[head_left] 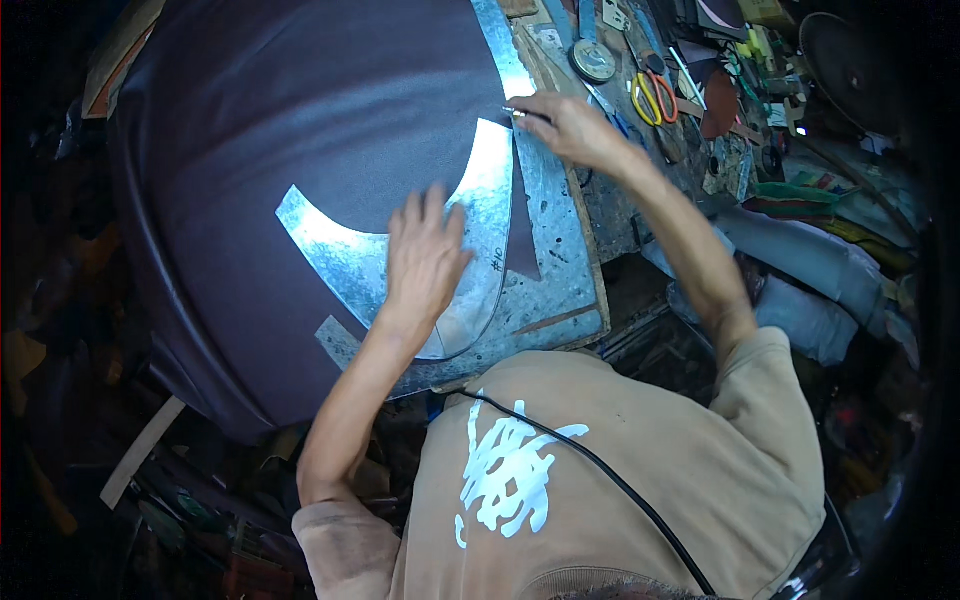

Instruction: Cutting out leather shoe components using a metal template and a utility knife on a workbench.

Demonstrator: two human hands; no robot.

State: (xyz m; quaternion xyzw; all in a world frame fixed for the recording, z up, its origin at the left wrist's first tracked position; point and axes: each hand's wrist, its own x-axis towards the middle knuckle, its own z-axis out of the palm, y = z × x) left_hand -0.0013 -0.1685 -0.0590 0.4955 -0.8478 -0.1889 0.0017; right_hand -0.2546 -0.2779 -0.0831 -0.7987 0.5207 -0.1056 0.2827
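A curved, U-shaped sheet-metal template [479, 220] lies on a large sheet of dark brown leather [330, 130]. My left hand [426, 250] rests on the template with its fingers stretched out, slightly blurred. Just beyond the template's upper right tip is my right hand [572, 130], its fingers closed around a slim, pen-like tool [514, 112]. The tool's metallic tip points left over the leather's edge; whether it touches cannot be made out. Handwritten marks show on the template's right side.
The leather spreads over a worn, speckled worktable [560, 270] and hangs down at the left. Orange-and-yellow-handled scissors [655, 97] and a round tin [592, 62] lie at the back right. Clear plastic-wrapped bundles [805, 310] sit at the right. A black cable [600, 465] crosses my shirt.
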